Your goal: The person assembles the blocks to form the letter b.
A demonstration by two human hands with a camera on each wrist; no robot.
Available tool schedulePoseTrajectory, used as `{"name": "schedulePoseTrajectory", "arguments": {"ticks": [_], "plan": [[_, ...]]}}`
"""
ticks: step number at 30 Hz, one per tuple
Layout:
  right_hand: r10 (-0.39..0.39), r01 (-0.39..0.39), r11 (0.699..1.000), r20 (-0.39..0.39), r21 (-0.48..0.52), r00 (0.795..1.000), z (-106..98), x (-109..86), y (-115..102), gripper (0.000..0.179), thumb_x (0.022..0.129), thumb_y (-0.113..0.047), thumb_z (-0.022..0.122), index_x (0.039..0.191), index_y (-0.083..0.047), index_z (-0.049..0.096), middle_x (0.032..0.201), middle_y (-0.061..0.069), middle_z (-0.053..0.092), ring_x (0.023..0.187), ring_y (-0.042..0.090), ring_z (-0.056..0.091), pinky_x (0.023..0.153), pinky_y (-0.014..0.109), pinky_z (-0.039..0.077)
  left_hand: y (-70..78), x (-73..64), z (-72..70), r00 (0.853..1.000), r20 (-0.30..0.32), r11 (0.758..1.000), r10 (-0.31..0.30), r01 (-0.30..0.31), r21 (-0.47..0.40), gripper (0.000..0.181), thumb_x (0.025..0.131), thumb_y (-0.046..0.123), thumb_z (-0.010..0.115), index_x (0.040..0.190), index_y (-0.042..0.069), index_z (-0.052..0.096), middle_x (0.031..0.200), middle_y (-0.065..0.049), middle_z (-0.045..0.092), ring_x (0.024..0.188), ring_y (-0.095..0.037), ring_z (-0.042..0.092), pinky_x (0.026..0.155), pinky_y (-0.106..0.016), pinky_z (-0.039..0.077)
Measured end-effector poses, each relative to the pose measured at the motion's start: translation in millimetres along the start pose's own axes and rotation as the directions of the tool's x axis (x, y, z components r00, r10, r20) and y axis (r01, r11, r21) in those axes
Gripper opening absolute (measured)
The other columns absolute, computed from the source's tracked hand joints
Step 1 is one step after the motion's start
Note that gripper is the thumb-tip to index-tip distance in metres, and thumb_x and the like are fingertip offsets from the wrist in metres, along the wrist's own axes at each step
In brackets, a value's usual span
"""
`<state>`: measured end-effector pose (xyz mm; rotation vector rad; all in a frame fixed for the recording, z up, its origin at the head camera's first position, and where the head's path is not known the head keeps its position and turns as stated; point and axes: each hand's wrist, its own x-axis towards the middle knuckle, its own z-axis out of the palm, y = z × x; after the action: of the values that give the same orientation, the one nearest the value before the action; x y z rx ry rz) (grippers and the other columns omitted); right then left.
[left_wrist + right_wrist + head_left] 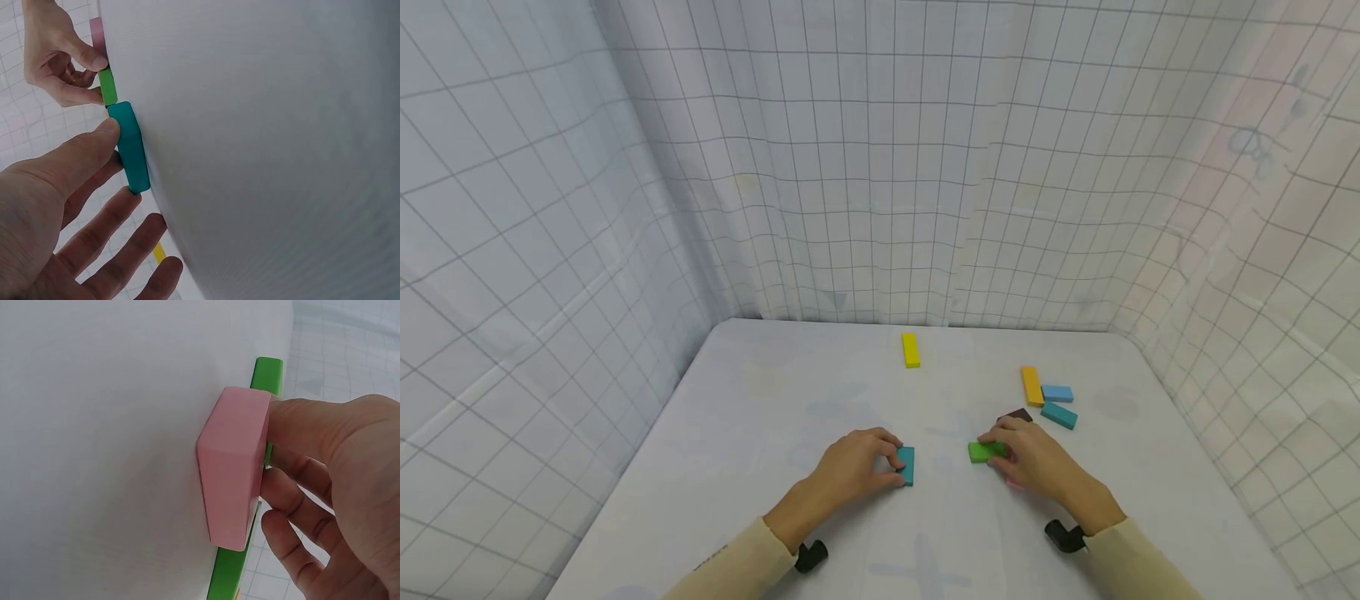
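Observation:
My left hand (856, 463) pinches a teal block (907, 467) lying on the white table, thumb near one end and a fingertip at the other. The left wrist view shows this teal block (130, 145) close up, with the remaining fingers spread. To the right, my right hand (1033, 458) holds a bright green block (982, 452) between thumb and finger. A pink block (231, 462) lies beside that hand, mostly covered from above. Below it in the right wrist view, another green piece (227, 575) shows. A dark brown block (1017, 414) sits just beyond the right fingers.
An orange block (1032, 387), a light blue block (1057, 393) and a second teal block (1059, 415) cluster at the table's right. Farther back lies a yellow block (911, 351). Grid-patterned white curtains (880, 183) surround the table (760, 400) at the back and both sides.

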<state>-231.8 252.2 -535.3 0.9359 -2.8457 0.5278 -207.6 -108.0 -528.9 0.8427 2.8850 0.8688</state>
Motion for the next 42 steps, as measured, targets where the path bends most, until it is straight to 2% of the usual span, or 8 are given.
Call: {"name": "schedulePoseTrajectory", "arguments": {"ticks": [5, 16, 25, 42], "plan": [[-0.006, 0.006, 1.0, 0.002, -0.014, 1.0, 0.5, 1.2, -0.4, 0.033, 0.099, -0.017, 0.096, 0.131, -0.014, 0.088, 0.123, 0.0, 0.078, 0.105, 0.013, 0.073, 0.096, 0.039, 0.07, 1.6, -0.3, -0.7, 1.0, 0.002, 1.0, -0.005, 0.005, 0.006, 0.012, 0.094, 0.024, 0.101, 0.092, 0.02, 0.09, 0.137, -0.003, 0.085, 0.121, -0.03, 0.084, 0.097, -0.049, 0.072], [0.028, -0.028, 0.999, 0.021, -0.03, 0.999, -0.7, 8.1, -1.6, 0.034, 0.1, -0.016, 0.095, 0.133, -0.016, 0.087, 0.125, 0.0, 0.079, 0.109, 0.017, 0.076, 0.101, 0.045, 0.07, 4.0, -1.3, -0.7, 1.0, -0.006, 1.0, -0.007, 0.008, 0.023, 0.011, 0.094, 0.024, 0.101, 0.094, 0.019, 0.091, 0.137, -0.004, 0.083, 0.117, -0.03, 0.083, 0.094, -0.049, 0.072], [-0.032, 0.031, 0.997, -0.015, -0.074, 0.999, -1.6, 16.1, -4.0, 0.034, 0.098, -0.016, 0.096, 0.13, -0.019, 0.088, 0.125, -0.002, 0.08, 0.112, 0.017, 0.076, 0.099, 0.043, 0.068, 5.5, -2.7, -0.9, 1.0, -0.009, 1.0, -0.016, 0.017, 0.025, 0.011, 0.094, 0.025, 0.101, 0.096, 0.019, 0.092, 0.135, -0.004, 0.081, 0.113, -0.028, 0.083, 0.092, -0.046, 0.072], [-0.099, 0.098, 0.994, -0.013, -0.05, 0.995, 1.1, 45.8, -9.2, 0.032, 0.1, -0.013, 0.094, 0.13, -0.02, 0.087, 0.126, -0.002, 0.08, 0.112, 0.018, 0.077, 0.101, 0.042, 0.069, 1.1, -0.8, 2.7, 1.0, -0.019, 1.0, -0.014, 0.015, 0.019, 0.013, 0.092, 0.027, 0.102, 0.093, 0.02, 0.091, 0.133, -0.001, 0.081, 0.111, -0.024, 0.083, 0.091, -0.043, 0.071]]}}
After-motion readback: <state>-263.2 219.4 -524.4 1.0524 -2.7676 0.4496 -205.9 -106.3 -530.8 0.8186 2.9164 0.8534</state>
